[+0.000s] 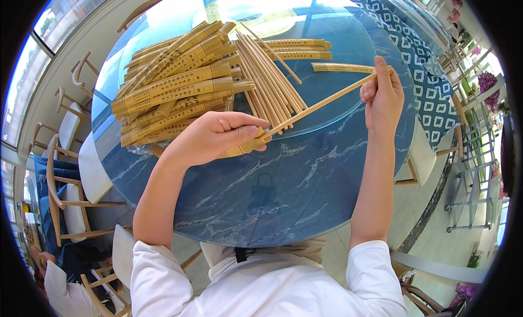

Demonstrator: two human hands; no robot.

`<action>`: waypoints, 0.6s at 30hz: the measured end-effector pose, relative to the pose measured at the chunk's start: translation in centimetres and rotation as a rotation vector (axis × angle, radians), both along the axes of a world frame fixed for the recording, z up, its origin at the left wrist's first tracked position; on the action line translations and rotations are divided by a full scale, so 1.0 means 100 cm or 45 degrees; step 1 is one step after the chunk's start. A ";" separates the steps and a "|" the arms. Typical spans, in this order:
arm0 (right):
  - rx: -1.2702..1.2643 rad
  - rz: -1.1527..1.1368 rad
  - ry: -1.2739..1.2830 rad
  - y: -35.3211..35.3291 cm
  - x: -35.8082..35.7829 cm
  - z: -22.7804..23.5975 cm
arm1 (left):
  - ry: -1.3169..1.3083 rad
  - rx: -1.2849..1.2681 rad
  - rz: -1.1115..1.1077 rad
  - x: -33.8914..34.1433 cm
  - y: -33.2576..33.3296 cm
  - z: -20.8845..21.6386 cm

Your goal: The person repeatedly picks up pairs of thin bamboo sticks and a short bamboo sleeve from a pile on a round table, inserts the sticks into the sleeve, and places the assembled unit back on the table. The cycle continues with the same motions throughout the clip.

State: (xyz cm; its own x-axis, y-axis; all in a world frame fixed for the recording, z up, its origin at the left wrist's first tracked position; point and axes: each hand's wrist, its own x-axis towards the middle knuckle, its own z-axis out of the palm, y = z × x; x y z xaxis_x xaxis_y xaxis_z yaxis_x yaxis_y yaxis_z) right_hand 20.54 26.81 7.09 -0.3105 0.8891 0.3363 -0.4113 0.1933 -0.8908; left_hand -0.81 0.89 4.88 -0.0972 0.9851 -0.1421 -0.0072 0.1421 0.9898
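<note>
Over the near part of the round blue table, my left hand (212,134) is closed on a gold paper chopstick sleeve (243,149), pinched between thumb and fingers. Wooden chopsticks (329,101) slant from the sleeve's mouth up to my right hand (383,96), which grips their far end. I cannot tell whether it is one chopstick or a pair. Behind my left hand lies a big heap of printed gold sleeves (180,91). Loose bare chopsticks (275,91) lie side by side in the middle. Beyond the held chopsticks rests a single gold sleeve (340,68).
Several more gold sleeves (299,50) lie behind the loose chopsticks. Under everything is a blue marbled tabletop (294,191) with a glass turntable (348,107). Wooden chairs (65,191) stand at the left; a patterned blue cloth (430,93) hangs at the right. Someone's sleeve (62,281) shows lower left.
</note>
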 end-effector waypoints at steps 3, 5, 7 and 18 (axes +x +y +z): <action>-0.019 -0.020 0.003 -0.002 -0.003 -0.001 | 0.000 -0.058 -0.020 0.003 -0.001 0.005; -0.024 -0.027 0.005 -0.002 -0.001 0.001 | -0.004 -0.070 -0.023 0.005 -0.001 0.006; -0.042 -0.035 -0.001 -0.002 -0.001 0.001 | -0.007 -0.036 -0.017 0.006 -0.001 0.004; -0.086 0.465 0.234 0.017 0.009 -0.005 | 0.098 -0.054 0.034 0.008 0.005 0.004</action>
